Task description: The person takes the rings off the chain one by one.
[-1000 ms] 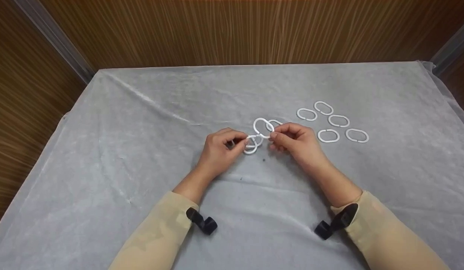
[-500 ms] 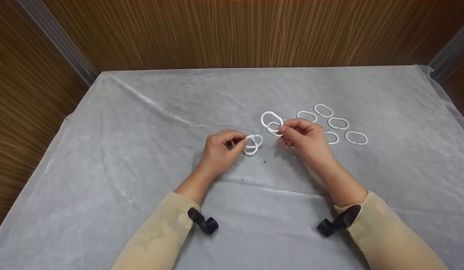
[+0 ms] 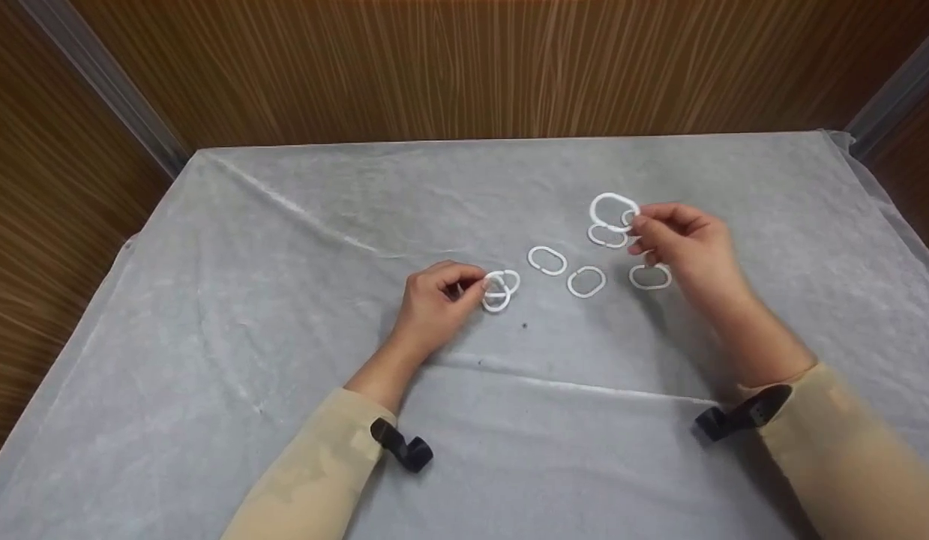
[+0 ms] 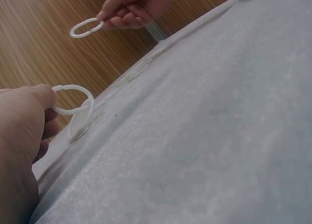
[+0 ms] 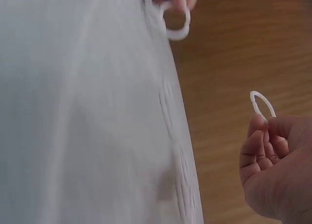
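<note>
In the head view my left hand (image 3: 440,304) pinches one of two white oval rings (image 3: 496,310) between thumb and fingertips. The left wrist view shows the second ring (image 4: 71,136) hooked through the held one (image 4: 78,87) and hanging down. Off to the right, my right hand (image 3: 693,247) pinches a separate white oval ring (image 3: 612,196) by its edge, raised over the table. That ring also shows in the right wrist view, upright above the fingertips, with a small gap (image 5: 254,102) in its side. Its far side overlaps loose rings below in the head view.
Several loose white rings lie flat on the grey cloth, among them one (image 3: 543,247) between the hands, one (image 3: 604,282) right of it and one (image 3: 650,288) below the right hand. The cloth (image 3: 284,315) has folds. A wood-grain panel (image 3: 464,71) stands behind the table.
My right hand has moved right and away from the left hand, carrying its ring. Loose rings between the hands have come into view. The left hand has stayed nearly still with its two rings.
</note>
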The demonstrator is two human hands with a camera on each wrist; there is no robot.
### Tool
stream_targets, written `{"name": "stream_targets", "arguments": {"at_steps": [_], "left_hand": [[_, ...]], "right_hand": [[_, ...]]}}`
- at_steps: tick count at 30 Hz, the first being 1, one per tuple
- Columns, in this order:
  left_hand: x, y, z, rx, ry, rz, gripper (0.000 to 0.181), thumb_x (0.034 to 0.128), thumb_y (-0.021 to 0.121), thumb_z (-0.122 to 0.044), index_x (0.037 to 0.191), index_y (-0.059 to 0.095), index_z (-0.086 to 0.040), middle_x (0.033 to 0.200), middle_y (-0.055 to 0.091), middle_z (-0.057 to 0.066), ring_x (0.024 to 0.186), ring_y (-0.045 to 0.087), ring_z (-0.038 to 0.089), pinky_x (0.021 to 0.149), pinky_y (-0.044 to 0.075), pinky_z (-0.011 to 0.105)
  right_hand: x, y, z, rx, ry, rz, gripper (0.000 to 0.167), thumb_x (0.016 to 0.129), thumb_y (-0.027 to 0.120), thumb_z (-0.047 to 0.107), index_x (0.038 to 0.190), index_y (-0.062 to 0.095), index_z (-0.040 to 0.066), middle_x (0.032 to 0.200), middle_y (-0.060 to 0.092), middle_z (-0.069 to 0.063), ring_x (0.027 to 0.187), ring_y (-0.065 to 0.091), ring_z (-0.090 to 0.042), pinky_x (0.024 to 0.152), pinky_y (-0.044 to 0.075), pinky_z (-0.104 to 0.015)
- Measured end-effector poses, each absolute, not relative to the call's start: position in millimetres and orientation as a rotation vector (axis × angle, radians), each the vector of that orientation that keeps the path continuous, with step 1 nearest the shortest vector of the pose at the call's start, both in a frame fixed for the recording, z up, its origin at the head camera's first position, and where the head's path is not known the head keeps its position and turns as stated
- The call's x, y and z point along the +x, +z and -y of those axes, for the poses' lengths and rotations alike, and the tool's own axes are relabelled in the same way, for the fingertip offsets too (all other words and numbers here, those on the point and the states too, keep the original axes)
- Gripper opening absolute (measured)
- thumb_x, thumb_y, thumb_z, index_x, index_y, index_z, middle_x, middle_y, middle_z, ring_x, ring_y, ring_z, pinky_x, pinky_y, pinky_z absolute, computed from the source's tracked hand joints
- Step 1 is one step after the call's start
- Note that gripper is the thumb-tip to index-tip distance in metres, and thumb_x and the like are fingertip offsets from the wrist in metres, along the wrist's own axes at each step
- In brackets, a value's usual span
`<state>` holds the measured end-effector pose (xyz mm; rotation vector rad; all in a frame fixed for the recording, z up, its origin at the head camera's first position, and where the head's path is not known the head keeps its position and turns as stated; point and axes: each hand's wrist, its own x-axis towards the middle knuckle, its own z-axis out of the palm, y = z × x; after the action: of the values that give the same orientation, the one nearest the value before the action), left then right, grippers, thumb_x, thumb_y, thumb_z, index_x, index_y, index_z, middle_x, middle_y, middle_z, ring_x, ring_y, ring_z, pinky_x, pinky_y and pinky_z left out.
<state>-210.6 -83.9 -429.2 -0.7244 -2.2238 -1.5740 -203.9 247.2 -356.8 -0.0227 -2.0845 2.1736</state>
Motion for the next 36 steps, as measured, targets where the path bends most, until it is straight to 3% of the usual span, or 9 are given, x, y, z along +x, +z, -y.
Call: {"name": "stream_targets", "arguments": {"at_steps": [8,14,26,36], "left_hand": [[-211,-429,85,-0.73,-1.606,2.229,0.004,0.0948,0.079,-0.007,0.097,0.082,-0.005,0.086,0.073,0.002,0.076,0.063,0.014,0.067,0.052,0.026],[-211,-430,87,-0.726,-1.6,2.23,0.004,0.0947,0.079,-0.006,0.096,0.082,-0.005,0.085,0.073,0.002,0.075,0.062,0.014,0.067,0.051,0.028],[-212,-429,88,-0.714,-1.622,2.204,0.004,0.0939,0.081,-0.007,0.097,0.083,-0.005,0.085,0.074,0.003,0.075,0.062,0.014,0.067,0.05,0.025],[-212,-429,88,-0.729,-1.63,2.189,0.004,0.0946,0.08,-0.006,0.097,0.083,-0.005,0.085,0.074,0.002,0.075,0.062,0.014,0.066,0.051,0.028]], "right_hand": [[-206,-357,-317,-0.178,2.091,2.135,0.007,0.099,0.073,0.004,0.101,0.079,0.007,0.082,0.077,0.002,0.072,0.073,-0.009,0.062,0.055,-0.019],[-203,-363,-352,-0.33,1.811,2.407,0.01,0.103,0.071,0.018,0.105,0.08,0.021,0.085,0.075,0.014,0.08,0.071,-0.002,0.069,0.055,-0.018],[-207,-378,-381,-0.426,1.623,2.667,0.008,0.102,0.073,0.033,0.097,0.077,0.038,0.083,0.073,0.021,0.077,0.063,-0.001,0.068,0.051,-0.018],[-211,-384,-384,-0.423,1.583,2.705,0.008,0.101,0.075,0.033,0.096,0.076,0.039,0.084,0.071,0.022,0.079,0.064,0.002,0.071,0.053,-0.016]]}}
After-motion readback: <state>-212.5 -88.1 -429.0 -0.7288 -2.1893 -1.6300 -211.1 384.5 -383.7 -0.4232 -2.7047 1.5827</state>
